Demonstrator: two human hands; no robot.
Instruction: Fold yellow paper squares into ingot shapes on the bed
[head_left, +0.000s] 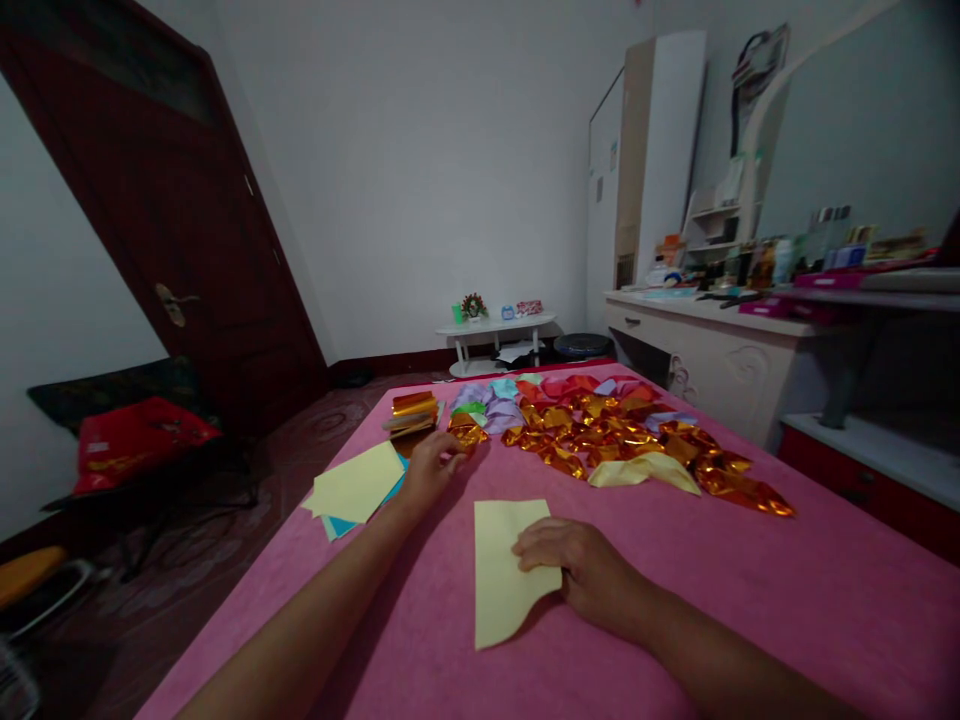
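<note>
My right hand (pixel 592 575) pinches the right edge of a pale yellow sheet of paper (pixel 495 580), thumb hidden behind it. That sheet lies upright in front of me, its lower right corner curling up. My left hand (pixel 433 468) reaches forward over the pink cloth, thumb and fingers slightly apart. Just beyond its fingertips sits a crumpled gold foil piece (pixel 469 432); whether they touch I cannot tell. Left of that hand lies a stack of yellow paper (pixel 358 482) with a blue sheet (pixel 342 525) showing underneath. Behind it is a stack of gold foil sheets (pixel 412 408).
A heap of folded gold foil pieces (pixel 600 425) spreads across the far right of the pink-covered surface (pixel 420 640). Purple paper pieces (pixel 504 412) and a folded yellow piece (pixel 645 472) lie with it. A white dresser (pixel 720 350) stands at right, a red bag (pixel 142 440) at left.
</note>
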